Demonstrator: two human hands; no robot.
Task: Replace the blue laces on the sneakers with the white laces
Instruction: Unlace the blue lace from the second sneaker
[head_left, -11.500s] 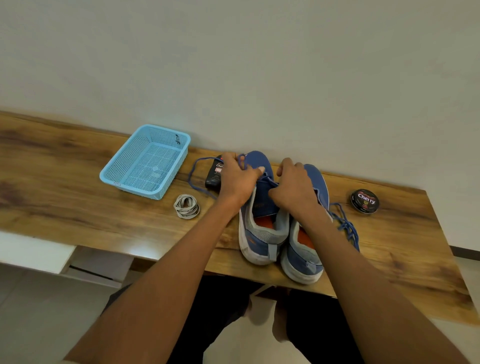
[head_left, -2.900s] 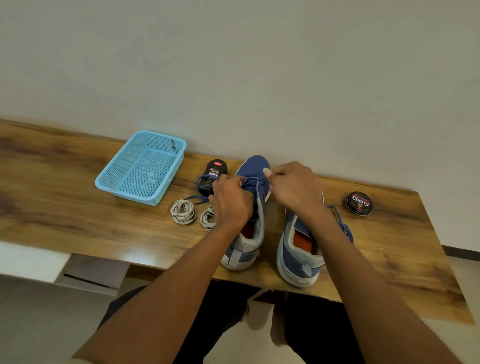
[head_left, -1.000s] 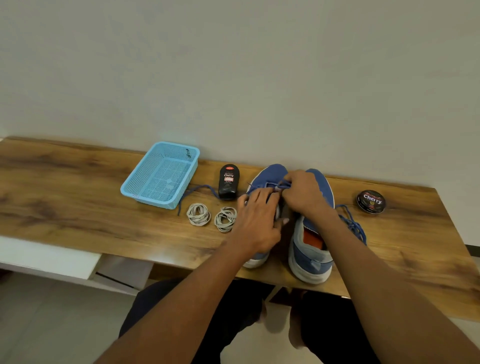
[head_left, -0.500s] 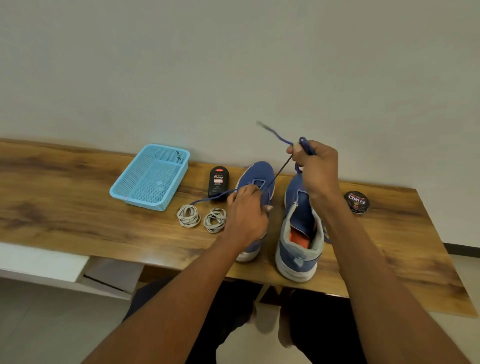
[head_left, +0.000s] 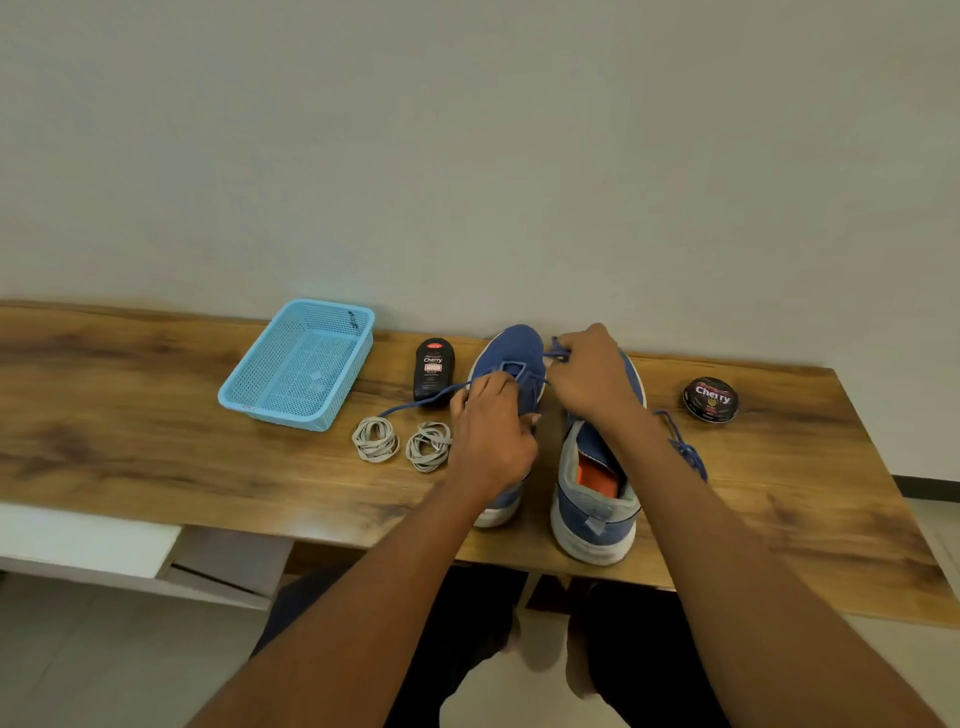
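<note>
Two blue sneakers stand side by side on the wooden table, toes toward the wall. My left hand (head_left: 491, 436) presses down on the left sneaker (head_left: 511, 353), covering its middle and heel. My right hand (head_left: 592, 376) is closed on the blue lace (head_left: 558, 353) near that shoe's toe eyelets; the lace's other end trails left across the table (head_left: 415, 405). The right sneaker (head_left: 595, 499) shows an orange insole, and a loose blue lace (head_left: 685, 449) lies to its right. Two coiled white laces (head_left: 375, 439) (head_left: 428, 446) rest left of my left hand.
A light blue mesh basket (head_left: 301, 364) sits at the back left. A black shoe-polish bottle (head_left: 434, 366) lies beside the left sneaker's toe. A round black polish tin (head_left: 710, 399) sits at the right. The table's front edge (head_left: 208, 519) runs close below the shoes.
My right hand, which had pulled the blue lace up high half a second ago, has come back down to the left sneaker's toe. My left hand stays on that shoe.
</note>
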